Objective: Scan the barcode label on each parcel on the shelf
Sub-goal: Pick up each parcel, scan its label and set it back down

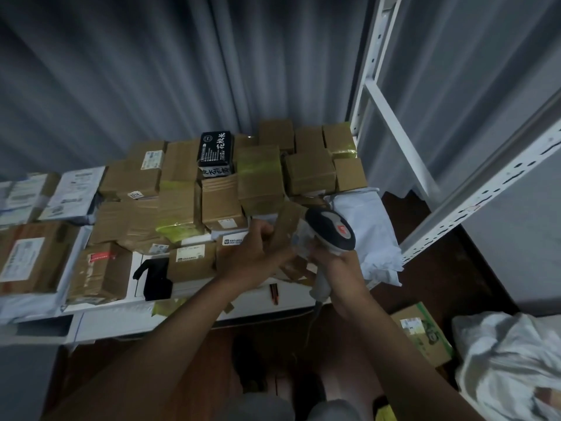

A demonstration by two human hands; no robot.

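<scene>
— Holding anything just now?

— Yes. My left hand has its grip curled round a small brown parcel, thumb on the near edge, tilting it up at the front right of the shelf. My right hand grips the handle of the scanner; its dark grey and white head, with a red mark on top, sits just beside the parcel, touching or nearly so. Whether its window meets a label I cannot tell, since the parcel's face is turned away and blurred.

— What lies round it?

— More cardboard parcels, packed close and stacked. Just left of my left hand, two low boxes with white labels stand at the front edge. Behind them rise taller boxes, some wrapped in yellow-green tape, and a black box with white characters stands near the back. A black strap lies on the white shelf further left, beside a taped box with a red label. A white plastic bag is crumpled just right of the scanner.

— And further out?

— Flat white mailers at far left, a white slotted upright on the right, grey curtain behind, and a labelled carton on the dark floor.
</scene>
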